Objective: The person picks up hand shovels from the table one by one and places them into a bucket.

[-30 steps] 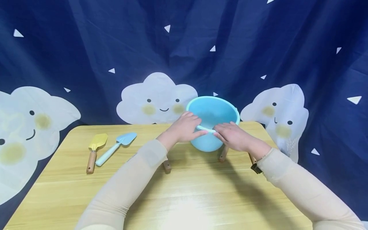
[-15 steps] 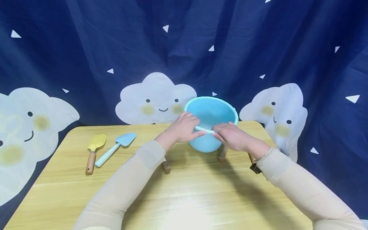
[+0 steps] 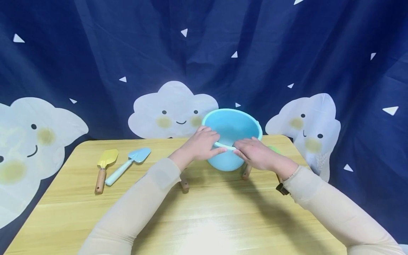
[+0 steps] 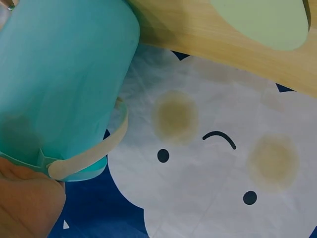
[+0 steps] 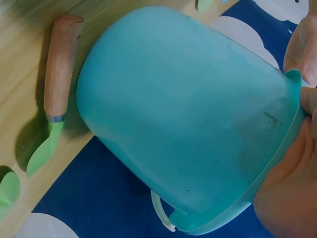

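A light blue toy bucket (image 3: 226, 162) is tilted with its mouth partly toward me, over the far part of the table. My left hand (image 3: 201, 143) grips its near rim on the left, thumb outside and fingers over the edge. Close beside it, my right hand (image 3: 257, 155) grips the same rim, with its fingers reaching inside. In the left wrist view the bucket's pale carrying handle (image 4: 89, 156) hangs loose at the rim. The right wrist view shows dark smudges on the bucket's outer wall (image 5: 188, 109) near the rim.
At the table's left lie a yellow shovel (image 3: 108, 159) with a wooden handle and a blue trowel (image 3: 129, 163). Wooden tool handles show by my left sleeve (image 3: 184, 185) and under the bucket. A green-bladed tool (image 5: 58, 69) lies below the bucket. Behind hangs a blue cloud-print curtain (image 3: 191, 63).
Both hands have shifted the bucket slightly left and down in the head view, keeping their hold on the rim. A green blade beside my right hand has come into sight.
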### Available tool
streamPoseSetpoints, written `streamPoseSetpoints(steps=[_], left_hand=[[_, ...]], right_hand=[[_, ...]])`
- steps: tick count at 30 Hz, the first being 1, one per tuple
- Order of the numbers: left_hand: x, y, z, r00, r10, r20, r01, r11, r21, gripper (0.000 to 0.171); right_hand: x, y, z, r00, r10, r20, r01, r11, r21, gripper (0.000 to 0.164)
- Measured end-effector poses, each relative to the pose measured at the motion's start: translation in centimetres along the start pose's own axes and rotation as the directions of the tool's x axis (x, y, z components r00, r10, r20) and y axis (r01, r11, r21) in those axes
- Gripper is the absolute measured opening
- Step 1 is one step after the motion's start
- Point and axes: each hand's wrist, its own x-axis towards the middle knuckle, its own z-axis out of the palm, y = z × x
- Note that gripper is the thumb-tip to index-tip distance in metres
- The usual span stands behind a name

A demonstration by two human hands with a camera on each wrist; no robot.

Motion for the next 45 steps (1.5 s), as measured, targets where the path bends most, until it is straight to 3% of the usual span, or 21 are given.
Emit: streamPoseSetpoints(steps=[45], left_hand=[[-3.5, 0.4, -1.2, 1.000, -0.008, -0.011, 0.008, 1.000, -0.017, 0.042]], right_hand=[[0.3, -2.8, 0.3, 0.999, -0.050, -0.022, 0.049, 0.999, -0.008, 0.017]])
